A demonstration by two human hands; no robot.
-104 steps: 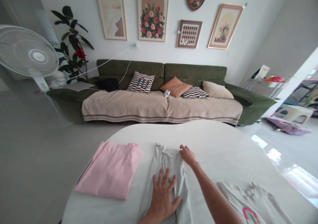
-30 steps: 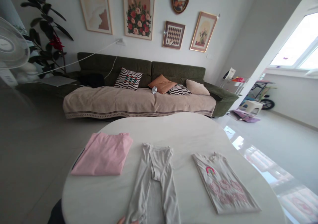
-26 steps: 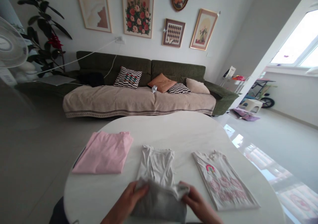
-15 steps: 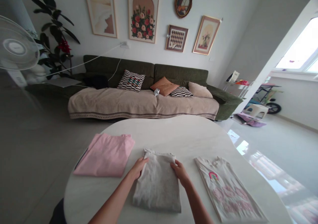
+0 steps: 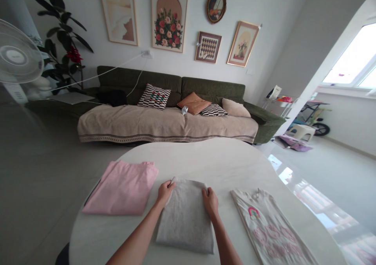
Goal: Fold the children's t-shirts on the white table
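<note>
Cloth (image 5: 186,222), grey, folded into flat rectangle, rests on smooth white round-edged table (image 5: 223,155). We guess light, soft, floppy, hard to break; good to hold by far corners. Long way runs from us toward long green soft sofa (image 5: 214,84). Our bare left hand (image 5: 165,192) pinches far left corner; our bare right hand (image 5: 210,202) grips near far right corner. Flat folded pink fabric (image 5: 126,190) left; flat pale rainbow shirt (image 5: 266,214) right.

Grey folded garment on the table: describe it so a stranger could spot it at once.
Find the white table in front of the green sofa. Between the pink garment and the rainbow shirt lies the grey garment. Unlike them, it is plain grey, held by the left hand and right hand near its far corners.
</note>
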